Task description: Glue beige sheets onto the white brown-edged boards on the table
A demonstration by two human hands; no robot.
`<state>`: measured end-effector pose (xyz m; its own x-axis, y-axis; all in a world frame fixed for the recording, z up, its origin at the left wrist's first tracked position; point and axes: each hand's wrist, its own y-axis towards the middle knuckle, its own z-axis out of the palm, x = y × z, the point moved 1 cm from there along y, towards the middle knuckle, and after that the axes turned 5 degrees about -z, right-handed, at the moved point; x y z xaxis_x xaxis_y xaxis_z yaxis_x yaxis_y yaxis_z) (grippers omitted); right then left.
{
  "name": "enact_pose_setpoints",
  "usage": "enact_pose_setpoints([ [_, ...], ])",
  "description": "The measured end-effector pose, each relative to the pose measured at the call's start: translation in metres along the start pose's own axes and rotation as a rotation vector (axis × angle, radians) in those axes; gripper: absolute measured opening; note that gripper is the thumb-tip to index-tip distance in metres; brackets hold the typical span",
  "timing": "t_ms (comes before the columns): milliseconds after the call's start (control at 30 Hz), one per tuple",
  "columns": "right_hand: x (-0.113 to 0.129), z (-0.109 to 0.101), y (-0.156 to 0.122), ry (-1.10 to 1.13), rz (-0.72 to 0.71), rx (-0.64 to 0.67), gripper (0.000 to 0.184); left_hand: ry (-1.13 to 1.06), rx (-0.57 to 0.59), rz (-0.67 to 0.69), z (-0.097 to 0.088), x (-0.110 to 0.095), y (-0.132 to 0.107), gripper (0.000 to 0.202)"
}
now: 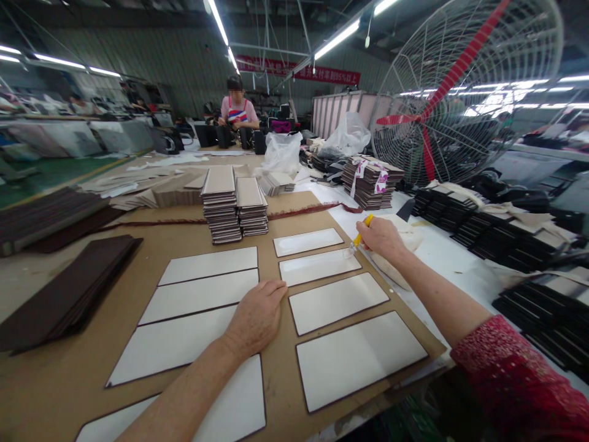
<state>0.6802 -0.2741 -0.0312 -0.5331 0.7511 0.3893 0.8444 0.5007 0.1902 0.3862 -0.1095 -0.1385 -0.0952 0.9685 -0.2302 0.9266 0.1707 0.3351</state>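
White panels (359,359) are laid in columns on cardboard (278,393); one is pressed by the open left hand (257,316), while a yellow brush (362,229) is gripped in the right hand (384,239) at another.

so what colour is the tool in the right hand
Yellow: the tool pokes out of the right hand, clearest in the head view.

A factory workshop: stacked panels (234,205) rise just beyond the fingers (276,291) of the left hand (257,316), an industrial fan (460,92) far right of them, strip lights (335,40) overhead, another person (237,110) working farther off.
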Motion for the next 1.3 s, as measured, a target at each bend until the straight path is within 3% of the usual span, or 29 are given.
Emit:
enact_pose_setpoints([
  [233,0.0,-0.003,-0.011,0.34,0.061,-0.007,0.035,-0.02,-0.001,-0.016,-0.001,-0.001,0.0,0.043],
  [433,0.035,0.037,-0.04,0.787,0.048,0.17,0.027,-0.018,0.013,-0.044,-0.002,-0.003,0.001,0.043],
  [600,0.06,0.061,-0.057,0.93,0.057,0.284,0.025,-0.017,0.018,-0.036,-0.005,-0.004,0.002,0.042],
  [867,0.064,0.067,-0.058,0.833,0.041,0.307,0.033,-0.014,0.024,-0.034,-0.004,-0.004,0.002,0.041],
  [1033,0.044,0.052,-0.049,0.65,0.044,0.233,0.042,-0.007,0.022,-0.039,-0.004,-0.003,0.001,0.042],
  [1300,0.004,0.019,-0.037,0.398,0.062,0.137,0.043,-0.012,0.017,-0.017,-0.001,-0.002,0.001,0.045],
])
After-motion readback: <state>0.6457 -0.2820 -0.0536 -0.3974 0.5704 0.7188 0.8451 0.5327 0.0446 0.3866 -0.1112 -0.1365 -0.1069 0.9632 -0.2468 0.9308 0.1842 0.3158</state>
